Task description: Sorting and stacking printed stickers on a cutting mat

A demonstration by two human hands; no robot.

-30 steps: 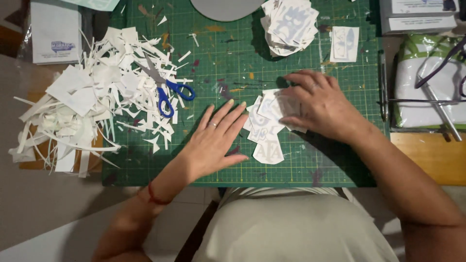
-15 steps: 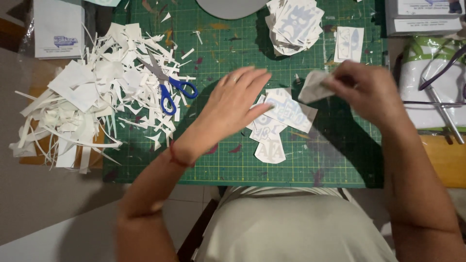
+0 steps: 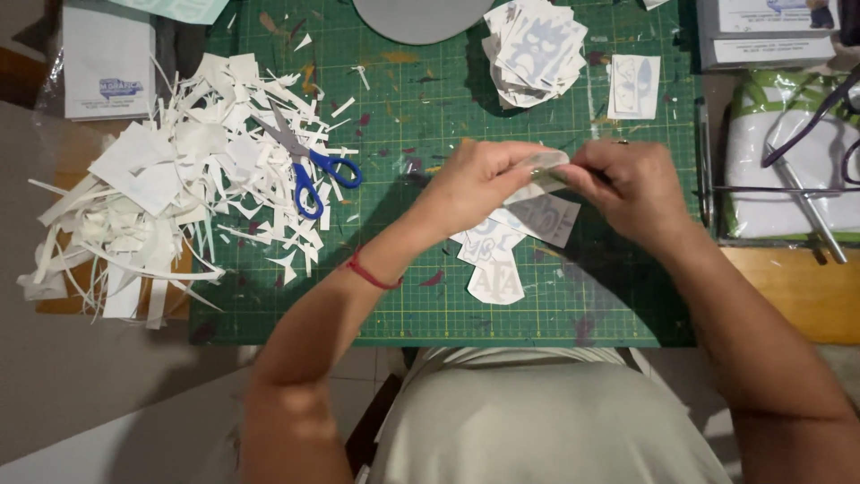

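Paper cutout (image 3: 544, 167) pinched between both hands above the green cutting mat (image 3: 537, 305).
Left hand (image 3: 479, 179) and right hand (image 3: 632, 184) fingers grip its edges narrowly.

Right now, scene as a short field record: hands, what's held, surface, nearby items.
left hand: pinching one end of a small white paper cutout
right hand: pinching the other end of it
under hands: loose white cut-out shapes
surface: green gridded cutting mat
left of hands: blue-handled scissors lying on a heap of white paper scraps
far edge: stack of printed cutouts
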